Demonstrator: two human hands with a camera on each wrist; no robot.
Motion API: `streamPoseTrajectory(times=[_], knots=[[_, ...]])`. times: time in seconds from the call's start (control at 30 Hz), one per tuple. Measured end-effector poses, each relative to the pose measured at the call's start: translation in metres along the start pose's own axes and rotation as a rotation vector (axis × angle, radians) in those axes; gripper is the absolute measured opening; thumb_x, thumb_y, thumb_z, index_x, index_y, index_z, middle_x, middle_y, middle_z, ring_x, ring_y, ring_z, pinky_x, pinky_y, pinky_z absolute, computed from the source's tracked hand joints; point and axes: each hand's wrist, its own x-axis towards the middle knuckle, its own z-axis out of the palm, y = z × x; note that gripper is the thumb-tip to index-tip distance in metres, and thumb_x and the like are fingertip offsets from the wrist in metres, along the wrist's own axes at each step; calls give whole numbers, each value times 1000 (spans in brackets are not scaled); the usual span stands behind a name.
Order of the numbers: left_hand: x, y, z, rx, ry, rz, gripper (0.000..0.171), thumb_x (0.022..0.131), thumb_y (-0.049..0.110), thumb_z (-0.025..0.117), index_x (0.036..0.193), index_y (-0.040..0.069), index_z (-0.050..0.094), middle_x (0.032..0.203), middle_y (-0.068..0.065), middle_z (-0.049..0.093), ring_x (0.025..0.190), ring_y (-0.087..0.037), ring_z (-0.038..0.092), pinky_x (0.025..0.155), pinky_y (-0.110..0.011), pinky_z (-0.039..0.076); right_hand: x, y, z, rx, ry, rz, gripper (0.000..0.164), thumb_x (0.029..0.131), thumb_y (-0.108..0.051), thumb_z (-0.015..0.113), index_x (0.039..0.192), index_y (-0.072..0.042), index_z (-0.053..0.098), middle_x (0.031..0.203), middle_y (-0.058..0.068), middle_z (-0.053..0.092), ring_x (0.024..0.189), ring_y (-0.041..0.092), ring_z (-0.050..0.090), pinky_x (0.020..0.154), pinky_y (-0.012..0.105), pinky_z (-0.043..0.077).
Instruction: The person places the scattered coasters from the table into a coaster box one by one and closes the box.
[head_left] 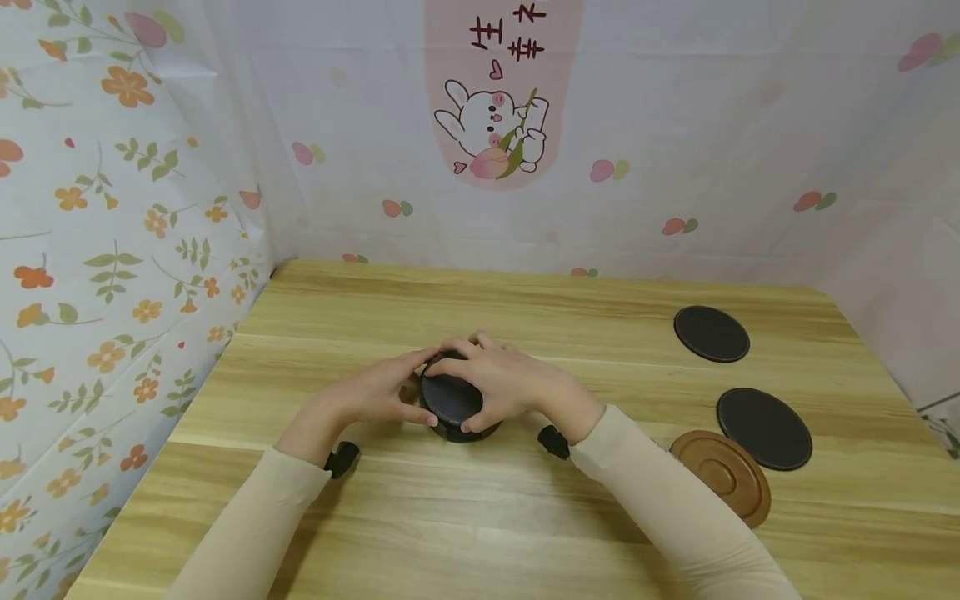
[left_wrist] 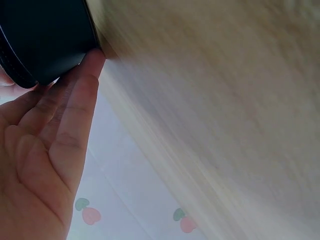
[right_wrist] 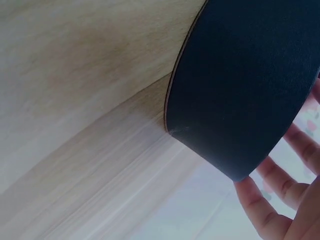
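A black round case (head_left: 452, 402) sits low at the tabletop (head_left: 480, 533), between the person's two hands, with its disc-like top facing up. The left hand (head_left: 372, 390) grips it from the left, thumb at the case's near edge and fingers along its side, the left wrist view showing them against the dark wall. The right hand (head_left: 512, 380) holds it from the right and above, arched over the case, its thumb on the near rim and its fingers across to the far rim. Well to the right of the case lies a brown disc (head_left: 723, 477) with ringed grooves; beyond that, also right of the case, are a black coaster (head_left: 776, 429) just beside it and a second black coaster (head_left: 712, 333) farther back.
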Motion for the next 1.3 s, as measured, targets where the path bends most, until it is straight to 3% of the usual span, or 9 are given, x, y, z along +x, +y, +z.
streamPoseTrajectory(times=[0.4,0.67,0.93,1.17,1.3], knots=[[-1,1,1,27,15,-32,100,82,43,80,158,9,23,158,-12,36,120,-26,60,105,-50,47,-8,4,-1,30,6,5,75,81,-42,81,147,-29,47,154,-3,38,134,22,37,100,50,48],[0,0,2,34,29,-30,100,81,43,81,158,10,25,155,-11,42,117,-23,61,103,-48,48,-24,14,-5,32,34,49,71,83,-40,79,146,-25,49,153,1,41,138,25,37,103,50,48],[1,0,2,65,33,-33,102,80,43,82,158,10,25,157,-12,38,122,-26,59,110,-52,42,-46,30,-9,33,74,75,69,84,-36,80,145,-21,50,153,7,43,138,29,39,105,53,46],[2,-1,4,88,40,-38,103,78,43,83,158,11,26,159,-12,36,144,-33,39,117,-54,34,-69,44,-16,83,107,130,68,87,-34,76,147,-22,48,154,7,41,141,31,37,105,57,44],[2,-1,4,78,44,-38,102,78,42,83,158,11,26,159,-12,36,142,-32,42,116,-54,35,-84,55,-20,88,146,144,67,87,-30,77,147,-18,48,153,10,41,141,35,37,106,58,43]])
